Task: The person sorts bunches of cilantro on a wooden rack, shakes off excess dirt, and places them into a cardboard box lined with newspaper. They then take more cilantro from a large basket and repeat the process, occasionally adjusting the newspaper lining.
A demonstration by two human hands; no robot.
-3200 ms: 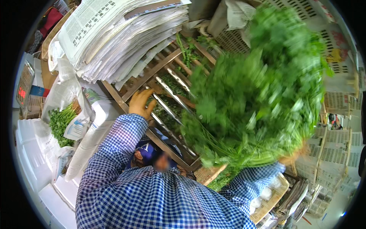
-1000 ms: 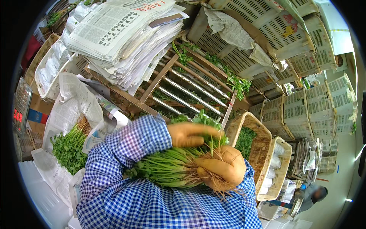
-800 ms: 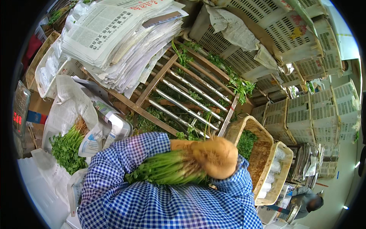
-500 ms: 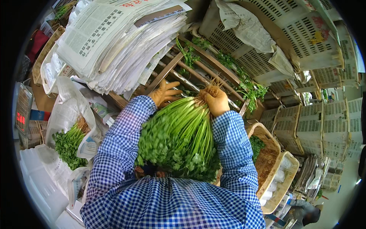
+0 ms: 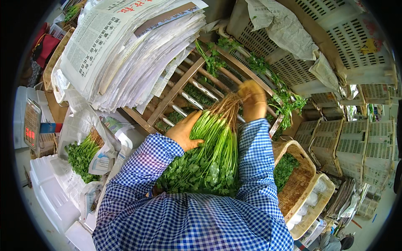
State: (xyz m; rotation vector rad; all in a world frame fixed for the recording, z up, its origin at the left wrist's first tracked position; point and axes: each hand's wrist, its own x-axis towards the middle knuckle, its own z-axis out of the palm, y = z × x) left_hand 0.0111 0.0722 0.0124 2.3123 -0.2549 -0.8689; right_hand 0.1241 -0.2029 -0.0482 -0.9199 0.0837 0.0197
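Note:
A thick bunch of what looks like coriander lies in front of my body, roots pointing away and leaves towards me. Its brown roots are gathered at the far end. My left hand grips the stems from the left side, thumb on top, the other fingers partly hidden. Close beside the roots, at their right, is my right hand, curled and smeared by motion; whether it pinches any root cannot be made out.
Beyond lies a slatted metal rack with stray sprigs. A tall newspaper stack stands at the left, near a wrapped herb bunch and a digital scale. Baskets sit at the right; perforated crates rise behind.
My left hand has come from beyond the bunch onto its stems. My right hand, earlier closed round the roots, has shifted up and right. The roots now fan out more visibly.

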